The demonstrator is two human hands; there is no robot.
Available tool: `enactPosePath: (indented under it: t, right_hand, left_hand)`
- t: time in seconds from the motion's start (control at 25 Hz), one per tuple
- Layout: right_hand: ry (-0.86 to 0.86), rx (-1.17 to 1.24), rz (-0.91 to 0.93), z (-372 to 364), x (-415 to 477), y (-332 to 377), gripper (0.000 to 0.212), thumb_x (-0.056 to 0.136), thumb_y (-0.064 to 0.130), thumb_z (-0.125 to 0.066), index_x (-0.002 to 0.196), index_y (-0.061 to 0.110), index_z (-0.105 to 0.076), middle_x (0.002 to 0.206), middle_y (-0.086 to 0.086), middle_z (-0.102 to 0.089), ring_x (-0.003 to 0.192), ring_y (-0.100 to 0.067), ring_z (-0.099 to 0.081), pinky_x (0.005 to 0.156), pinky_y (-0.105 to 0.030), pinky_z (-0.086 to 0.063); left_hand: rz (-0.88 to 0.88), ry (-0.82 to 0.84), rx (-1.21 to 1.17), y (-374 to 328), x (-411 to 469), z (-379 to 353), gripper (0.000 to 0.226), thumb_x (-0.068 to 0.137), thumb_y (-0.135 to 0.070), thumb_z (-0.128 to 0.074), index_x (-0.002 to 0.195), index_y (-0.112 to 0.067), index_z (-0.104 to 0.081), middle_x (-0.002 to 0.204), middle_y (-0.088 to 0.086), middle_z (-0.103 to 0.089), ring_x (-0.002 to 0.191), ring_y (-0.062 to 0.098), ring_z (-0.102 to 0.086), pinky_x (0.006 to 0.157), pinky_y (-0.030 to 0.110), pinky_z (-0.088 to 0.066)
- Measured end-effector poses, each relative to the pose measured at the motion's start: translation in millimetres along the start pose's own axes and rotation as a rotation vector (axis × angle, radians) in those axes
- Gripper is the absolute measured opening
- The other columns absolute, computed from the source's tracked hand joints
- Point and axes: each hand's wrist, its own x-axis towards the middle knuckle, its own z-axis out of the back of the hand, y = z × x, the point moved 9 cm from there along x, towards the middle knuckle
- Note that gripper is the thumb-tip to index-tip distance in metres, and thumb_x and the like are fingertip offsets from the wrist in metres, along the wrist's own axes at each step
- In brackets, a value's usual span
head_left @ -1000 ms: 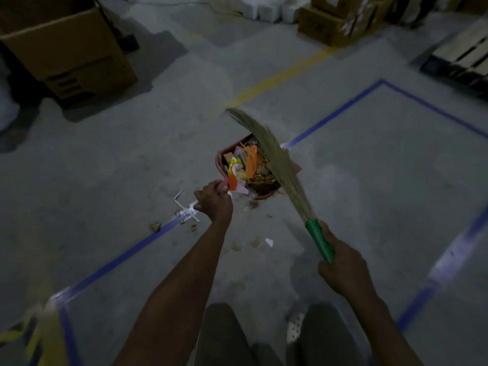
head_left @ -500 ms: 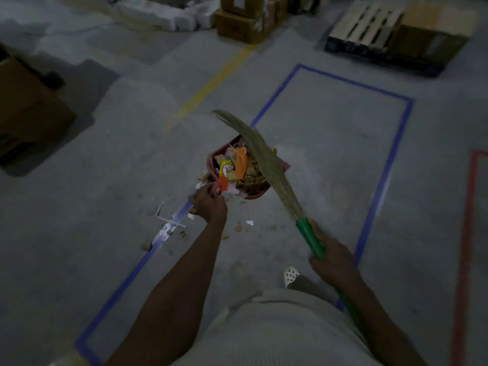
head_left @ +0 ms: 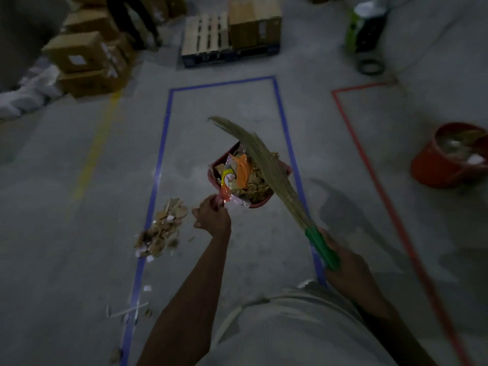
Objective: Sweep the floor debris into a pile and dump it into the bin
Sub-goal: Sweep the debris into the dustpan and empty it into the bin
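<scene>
My left hand point(head_left: 212, 216) grips the handle of a red dustpan point(head_left: 220, 162), held above the floor and heaped with wrappers, paper and dry scraps. My right hand point(head_left: 343, 270) is closed on the green handle of a grass broom point(head_left: 266, 167), whose bristles lie across the top of the dustpan's load. An orange-red bin point(head_left: 435, 170) stands on the floor at the far right, with some waste inside. A pile of debris point(head_left: 162, 228) lies on the floor to the left of my left hand, on the blue tape line.
Blue tape point(head_left: 285, 122) marks a rectangle on the concrete floor, red tape point(head_left: 353, 130) another to its right. Loose scraps point(head_left: 132, 313) lie lower left. Cardboard boxes point(head_left: 84, 59), a pallet point(head_left: 208, 38) and a green-and-black container point(head_left: 367, 25) stand at the back.
The view has swung right while I stood up: the bin and the floor pile have come into sight. The dustpan has risen off the floor, with the broom still resting over it.
</scene>
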Motion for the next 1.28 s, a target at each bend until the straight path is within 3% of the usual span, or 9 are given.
enactPosePath:
  t: [0.12,0.2,0.28,0.36,0.56,0.8,0.92,1.0,1.28]
  right_hand:
    - [-0.12,0.069,-0.074,46.6,0.9,-45.5,0.099,0.077,0.005,-0.063,0.15,0.057,-0.022,0.116,-0.004,-0.071,0.098,-0.023,-0.067,0.08,-0.031,-0.052]
    - [-0.191,0.087,-0.119,77.0,0.7,-76.7,0.11,0.073,0.008,-0.064,0.139,0.076,-0.009,0.107,-0.002,-0.072,0.09,-0.02,-0.066,0.074,-0.025,-0.051]
    - [-0.266,0.092,-0.178,108.4,-1.7,-106.9,0.116,0.074,0.006,-0.066,0.131,0.082,0.002,0.101,-0.002,-0.07,0.083,-0.017,-0.063,0.067,-0.021,-0.047]
    - [-0.341,0.134,-0.255,140.3,-6.0,-135.8,0.113,0.075,0.002,-0.067,0.139,0.076,-0.009,0.105,-0.004,-0.071,0.085,-0.018,-0.064,0.071,-0.027,-0.051]
    - [-0.521,0.247,-0.387,195.8,-14.0,-179.9,0.095,0.073,-0.006,-0.071,0.15,0.038,-0.038,0.121,0.006,-0.06,0.103,-0.01,-0.052,0.087,-0.024,-0.042]
    - [-0.574,0.318,-0.572,237.1,15.6,-228.5,0.098,0.073,0.009,-0.069,0.143,0.062,-0.027,0.119,0.014,-0.059,0.104,-0.016,-0.06,0.085,-0.028,-0.049]
    - [-0.611,0.329,-0.614,272.0,50.4,-246.0,0.097,0.07,0.022,-0.064,0.136,0.075,-0.015,0.112,0.016,-0.064,0.088,-0.013,-0.064,0.065,-0.019,-0.048]
    - [-0.62,0.325,-0.64,296.4,79.9,-254.8,0.1,0.076,0.014,-0.066,0.143,0.067,-0.015,0.111,0.016,-0.062,0.081,-0.008,-0.06,0.055,-0.008,-0.037]
    - [-0.719,0.405,-0.722,377.6,162.2,-268.1,0.098,0.081,0.002,-0.067,0.154,0.047,-0.019,0.112,0.003,-0.068,0.075,-0.008,-0.058,0.055,-0.005,-0.043]
  left_hand:
    - [-0.064,0.139,0.067,-69.2,-35.8,-75.3,0.031,0.077,-0.015,-0.068,0.106,-0.026,-0.072,0.102,-0.003,-0.068,0.116,0.026,-0.044,0.087,0.041,-0.028]
    - [-0.131,0.236,0.084,-113.4,-59.2,-130.7,0.03,0.079,-0.019,-0.068,0.107,-0.028,-0.072,0.103,-0.004,-0.069,0.115,0.024,-0.042,0.083,0.038,-0.023]
    - [-0.201,0.326,0.069,-155.4,-87.1,-182.8,0.031,0.077,-0.021,-0.068,0.107,-0.028,-0.071,0.102,-0.002,-0.069,0.114,0.024,-0.042,0.081,0.037,-0.022]
    - [-0.25,0.408,0.043,-198.7,-120.6,-228.4,0.032,0.077,-0.022,-0.068,0.108,-0.027,-0.071,0.1,0.001,-0.067,0.115,0.025,-0.042,0.082,0.038,-0.023]
    - [-0.37,0.551,0.046,-283.6,-195.1,-311.4,0.035,0.078,-0.015,-0.065,0.111,-0.027,-0.07,0.1,0.003,-0.065,0.118,0.027,-0.041,0.09,0.045,-0.03]
    - [-0.493,0.682,0.055,-363.6,-252.3,-412.2,0.034,0.081,-0.014,-0.064,0.112,-0.028,-0.07,0.102,0.002,-0.067,0.115,0.026,-0.041,0.087,0.043,-0.03]
    - [-0.546,0.755,0.035,-411.7,-270.3,-474.3,0.035,0.081,-0.015,-0.064,0.112,-0.029,-0.069,0.102,-0.001,-0.068,0.114,0.023,-0.038,0.085,0.041,-0.027]
    - [-0.586,0.794,0.031,-446.7,-278.3,-516.4,0.033,0.081,-0.017,-0.064,0.113,-0.029,-0.068,0.102,-0.002,-0.069,0.114,0.022,-0.038,0.085,0.041,-0.026]
    - [-0.708,0.903,0.0,-569.6,-303.5,-628.6,0.033,0.082,-0.016,-0.065,0.113,-0.026,-0.068,0.104,-0.002,-0.07,0.117,0.022,-0.039,0.089,0.043,-0.027]
